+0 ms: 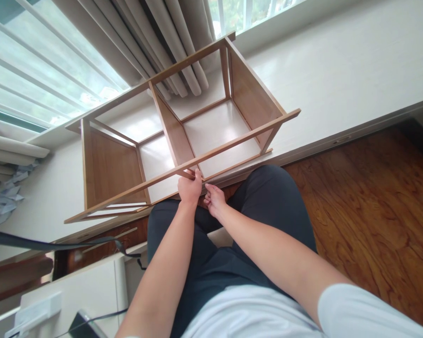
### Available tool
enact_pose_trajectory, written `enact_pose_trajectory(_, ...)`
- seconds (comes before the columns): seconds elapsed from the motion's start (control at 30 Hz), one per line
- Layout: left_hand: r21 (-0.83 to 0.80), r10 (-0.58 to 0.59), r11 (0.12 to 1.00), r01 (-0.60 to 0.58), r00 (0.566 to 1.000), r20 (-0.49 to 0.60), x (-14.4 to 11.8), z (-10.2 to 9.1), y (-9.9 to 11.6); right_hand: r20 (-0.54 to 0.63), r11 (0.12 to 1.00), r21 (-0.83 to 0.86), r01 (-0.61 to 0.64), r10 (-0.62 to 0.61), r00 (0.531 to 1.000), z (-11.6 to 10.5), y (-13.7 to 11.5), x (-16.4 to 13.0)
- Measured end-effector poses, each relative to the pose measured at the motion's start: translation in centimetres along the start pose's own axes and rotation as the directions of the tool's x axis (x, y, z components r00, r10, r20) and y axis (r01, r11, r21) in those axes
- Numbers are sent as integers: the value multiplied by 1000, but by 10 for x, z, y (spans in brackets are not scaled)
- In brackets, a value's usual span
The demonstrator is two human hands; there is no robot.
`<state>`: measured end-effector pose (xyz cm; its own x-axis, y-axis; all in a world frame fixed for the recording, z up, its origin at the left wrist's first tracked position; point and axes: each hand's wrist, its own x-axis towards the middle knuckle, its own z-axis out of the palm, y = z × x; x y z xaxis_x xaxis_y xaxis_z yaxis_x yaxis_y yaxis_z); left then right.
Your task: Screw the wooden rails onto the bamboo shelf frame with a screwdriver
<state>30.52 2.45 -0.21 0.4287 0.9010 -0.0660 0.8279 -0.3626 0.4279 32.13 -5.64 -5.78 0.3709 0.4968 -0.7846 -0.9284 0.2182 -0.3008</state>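
Head view looks down on a wooden frame (183, 136), an open shelf unit lying on a pale ledge (338, 80) under the window, its near rail just past the person's knees. The left hand (189, 187) is closed around the near rail where the middle divider (172, 131) meets it, fingers curled over the top edge. The right hand (215, 199) sits just beside it, slightly lower, fingers bent and loosely gathered at the lower rail; whether it pinches a small part or only touches the wood I cannot tell.

The frame looks stiff but light: thin rails and flat panels, much open space. I judge it would rack or twist if lifted by one long rail alone, and the thin rails could bend or split at their joints. The safer holds appear to be the solid end panels (109, 171), or the rail close to a joint, as the left hand has it. The finished wood looks smooth, so a full wrap of the fingers suits it better than a pinch.

Both palms are hidden, as is the joint under the left hand. The frame's underside does not show. At lower left a dark strap (56, 244) and a white block (38, 310) are cut off and hard to identify.
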Motion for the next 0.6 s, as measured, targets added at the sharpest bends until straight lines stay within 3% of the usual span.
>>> enact_pose_trajectory(0.23, -13, 24, 1000, -24, 999, -23, 1, 3, -3, 4, 997, 80, -20, 19, 1000, 0, 1, 2)
enact_pose_trajectory(0.6, -27, 27, 999, -27, 999, -22, -1, 1, -2, -1, 997, 69, -42, 42, 999, -1, 3, 7)
